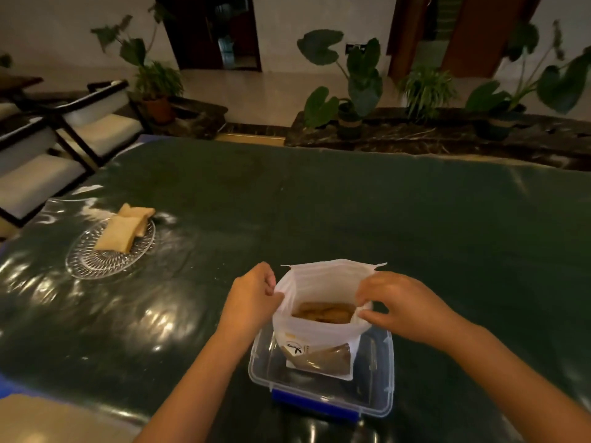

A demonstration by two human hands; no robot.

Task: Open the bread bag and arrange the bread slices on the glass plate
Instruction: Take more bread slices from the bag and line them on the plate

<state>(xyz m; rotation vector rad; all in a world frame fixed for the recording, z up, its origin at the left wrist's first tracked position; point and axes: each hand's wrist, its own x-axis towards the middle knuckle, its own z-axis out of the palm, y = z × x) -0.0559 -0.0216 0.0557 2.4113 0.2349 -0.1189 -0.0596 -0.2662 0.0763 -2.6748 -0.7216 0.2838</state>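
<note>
A white plastic bread bag (319,334) stands upright in a clear plastic container (377,382) near the table's front. Its mouth is spread wide, and brown bread slices (323,312) show inside. My left hand (252,295) pinches the bag's left rim. My right hand (396,302) pinches the right rim, fingers curled over the edge. Far to the left, a patterned glass plate (92,260) lies on the table with two bread slices (120,235) on it, one overlapping the other.
The table (351,203) is covered in a shiny dark green sheet. The container has a blue latch (315,402) at its near side. Chairs (64,139) stand at the left edge; potted plants line a ledge beyond the far edge.
</note>
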